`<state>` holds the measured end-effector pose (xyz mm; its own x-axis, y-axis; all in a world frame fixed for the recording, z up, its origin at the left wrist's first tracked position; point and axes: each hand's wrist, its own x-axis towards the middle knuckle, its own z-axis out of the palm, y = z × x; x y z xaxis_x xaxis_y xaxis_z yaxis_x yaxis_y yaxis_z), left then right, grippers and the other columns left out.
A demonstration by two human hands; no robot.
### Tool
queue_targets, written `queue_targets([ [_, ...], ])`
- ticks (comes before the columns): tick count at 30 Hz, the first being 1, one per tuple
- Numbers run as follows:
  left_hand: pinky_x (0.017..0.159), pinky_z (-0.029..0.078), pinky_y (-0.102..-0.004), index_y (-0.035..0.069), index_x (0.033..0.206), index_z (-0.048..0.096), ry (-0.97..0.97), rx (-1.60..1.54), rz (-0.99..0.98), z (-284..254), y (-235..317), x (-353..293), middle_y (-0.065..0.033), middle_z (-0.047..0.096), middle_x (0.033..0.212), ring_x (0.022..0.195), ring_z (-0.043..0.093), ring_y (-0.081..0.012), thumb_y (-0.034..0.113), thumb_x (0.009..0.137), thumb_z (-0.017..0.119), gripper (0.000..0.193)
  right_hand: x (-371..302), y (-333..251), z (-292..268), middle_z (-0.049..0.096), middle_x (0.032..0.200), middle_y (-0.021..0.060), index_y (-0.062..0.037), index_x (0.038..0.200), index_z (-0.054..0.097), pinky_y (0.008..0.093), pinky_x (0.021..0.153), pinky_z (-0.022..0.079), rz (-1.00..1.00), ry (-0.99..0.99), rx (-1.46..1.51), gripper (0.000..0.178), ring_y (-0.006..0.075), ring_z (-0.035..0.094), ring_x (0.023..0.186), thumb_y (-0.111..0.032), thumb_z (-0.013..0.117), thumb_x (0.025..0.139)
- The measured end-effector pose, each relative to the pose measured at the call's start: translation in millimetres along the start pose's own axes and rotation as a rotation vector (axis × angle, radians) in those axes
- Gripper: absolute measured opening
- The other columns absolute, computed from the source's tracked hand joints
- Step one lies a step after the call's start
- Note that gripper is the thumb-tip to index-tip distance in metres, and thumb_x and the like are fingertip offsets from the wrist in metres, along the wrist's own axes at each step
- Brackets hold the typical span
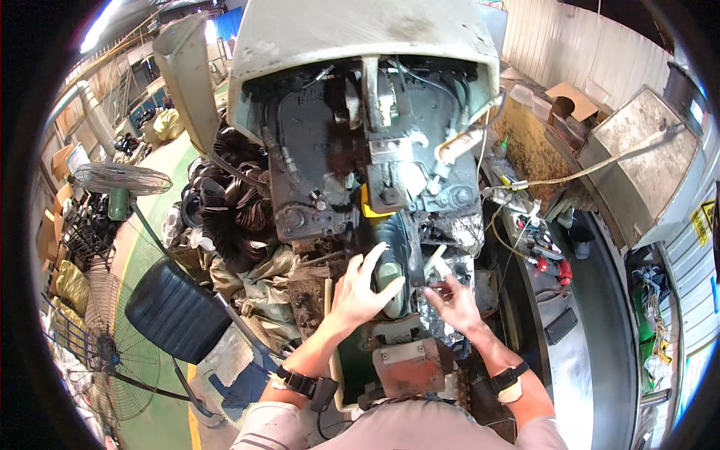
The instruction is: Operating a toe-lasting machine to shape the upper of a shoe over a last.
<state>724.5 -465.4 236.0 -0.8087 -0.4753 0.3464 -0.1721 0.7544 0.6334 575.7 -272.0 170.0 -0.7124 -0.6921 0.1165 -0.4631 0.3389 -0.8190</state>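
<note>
A dark shoe upper (394, 234) on a pale green shoe last (389, 271) lies in the middle of the machine, its far end under a yellow part (367, 202). My left hand (361, 294) is at the left side of the last, thumb and fingers spread around it. Whether the fingertips press on it I cannot tell. To the right of the last, my right hand (456, 304) hovers with its fingers loosely bent and apart, holding nothing that I can make out. A short pale stick (434, 259) stands just beyond those fingertips.
The machine's pale hood (360, 34) overhangs the work spot. A reddish metal block (412, 366) is close to my body. Dark shoe parts (232, 195) are heaped at left, beside a black seat (178, 309) and a standing fan (109, 341). Tools and a phone (561, 326) lie on the right-hand bench.
</note>
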Motion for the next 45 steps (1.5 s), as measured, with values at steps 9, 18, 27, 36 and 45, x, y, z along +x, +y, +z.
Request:
queue_targets([
  [9,0.094,0.053,-0.041,0.008,0.146,0.045,0.021,-0.126,0.12,7,-36,1,-0.0222,0.059,0.131,0.112,0.062,-0.0352,0.028,0.082,0.08,0.075,36,-88,42,0.03,0.156,0.0274,0.0046,0.158,0.004,0.0422,0.113,0.035,-0.473,0.104,0.072,0.085,0.0336,0.055,0.128,-0.003,0.06,0.094],
  [18,0.089,0.05,-0.0308,0.004,0.147,0.046,0.048,-0.917,-0.188,24,-43,24,-0.0114,0.068,0.116,0.099,0.064,-0.0154,0.032,0.1,0.061,0.056,40,-75,79,0.018,0.157,0.0364,0.0096,0.155,0.002,0.0464,0.123,0.019,-0.402,0.191,-0.108,0.124,0.0467,0.023,0.147,-0.011,0.086,0.066],
  [27,0.083,0.053,-0.0332,0.001,0.113,0.062,0.673,-1.269,-0.347,-12,-4,18,-0.0049,0.068,0.099,0.091,0.064,-0.0137,0.013,0.082,0.084,0.04,-32,-139,-22,0.056,0.138,0.0199,0.0031,0.155,0.025,0.0419,0.104,0.048,0.346,-0.148,0.712,0.1,0.0305,0.06,0.12,-0.004,0.083,0.073],
  [36,0.095,0.052,-0.034,-0.002,0.126,0.058,-0.043,-1.372,0.057,-20,95,-25,-0.011,0.069,0.114,0.103,0.067,-0.0182,0.007,0.077,0.084,0.057,-168,-98,-35,0.041,0.149,0.0342,-0.0025,0.154,0.029,0.052,0.094,0.049,-0.543,0.251,-0.173,0.106,0.047,0.052,0.117,-0.004,0.085,0.064],
  [45,0.089,0.055,-0.0382,-0.004,0.116,0.062,-0.342,-1.531,-0.201,78,163,-30,-0.0139,0.071,0.108,0.097,0.068,-0.0236,0.01,0.083,0.075,0.038,-262,-36,-98,0.047,0.139,0.0242,0.0075,0.154,0.025,0.044,0.106,0.04,-0.324,0.354,-0.007,0.119,0.0355,0.051,0.124,-0.03,0.095,0.066],
])
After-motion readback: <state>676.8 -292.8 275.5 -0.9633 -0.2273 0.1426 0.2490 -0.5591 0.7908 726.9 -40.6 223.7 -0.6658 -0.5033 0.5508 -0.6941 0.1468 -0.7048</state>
